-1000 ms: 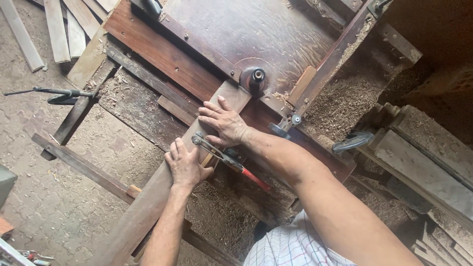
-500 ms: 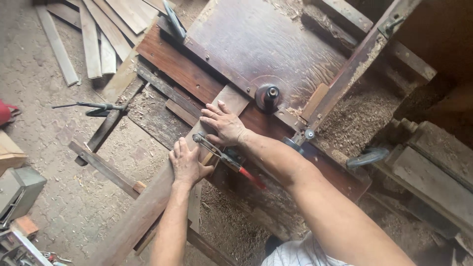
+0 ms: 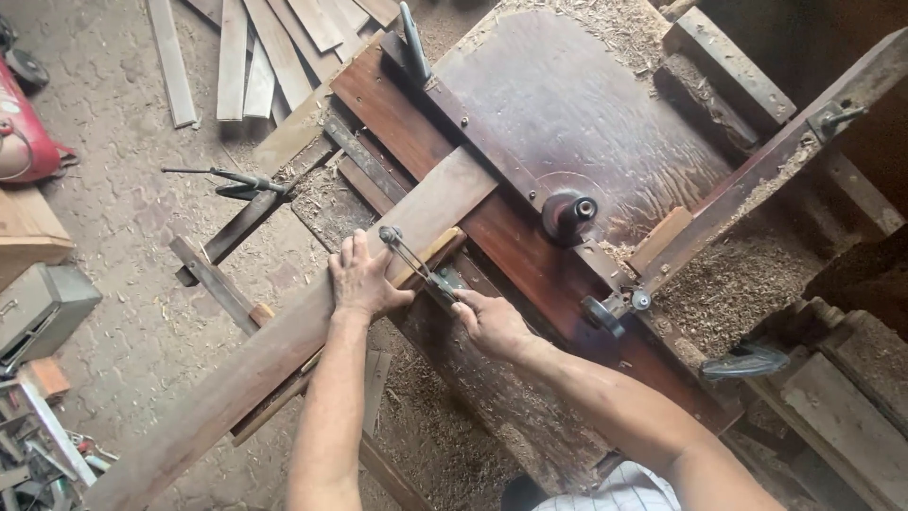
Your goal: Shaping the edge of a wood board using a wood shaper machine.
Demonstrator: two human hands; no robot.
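Head view: left hand lies flat, fingers spread, on the long plank, which runs diagonally from lower left up onto the tabletop, its end near the black knob. Right hand is curled shut around the lower end of a metal clamp tool that lies across the plank's right edge, its round head just by the left fingertips.

Versus 0.5 s ago: right hand was lying open on the plank above the tool, red handle visible; now it is off the plank, below it, gripping that end. Left hand sits at about the same spot on the plank. Camera has shifted, more tabletop in view.

Hard to read: tool handle is covered by the right fist, so its colour no longer shows; the plank's lower end runs out of frame; whether the tool's jaw bites the plank is unclear. Sawdust piles right of the tabletop, loose boards lie on the floor upper left
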